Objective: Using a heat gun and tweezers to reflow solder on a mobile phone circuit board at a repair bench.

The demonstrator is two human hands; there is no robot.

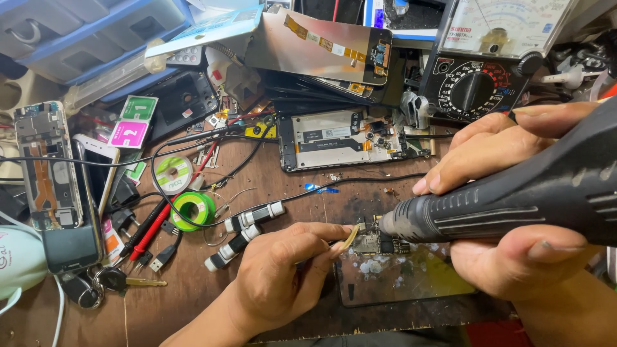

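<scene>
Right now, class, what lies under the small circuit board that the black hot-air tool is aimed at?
The circuit board rests on a dark, speckled work mat on the wooden bench. The hot-air tool and the left hand hide the mat's edges.

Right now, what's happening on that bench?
A person is working on a small circuit board that lies on a dark plate on the wooden bench. The right hand grips a black handheld hot-air tool with its nozzle at the board. The left hand pinches tweezers at the board's edge. An opened phone and a multimeter lie behind.
</scene>
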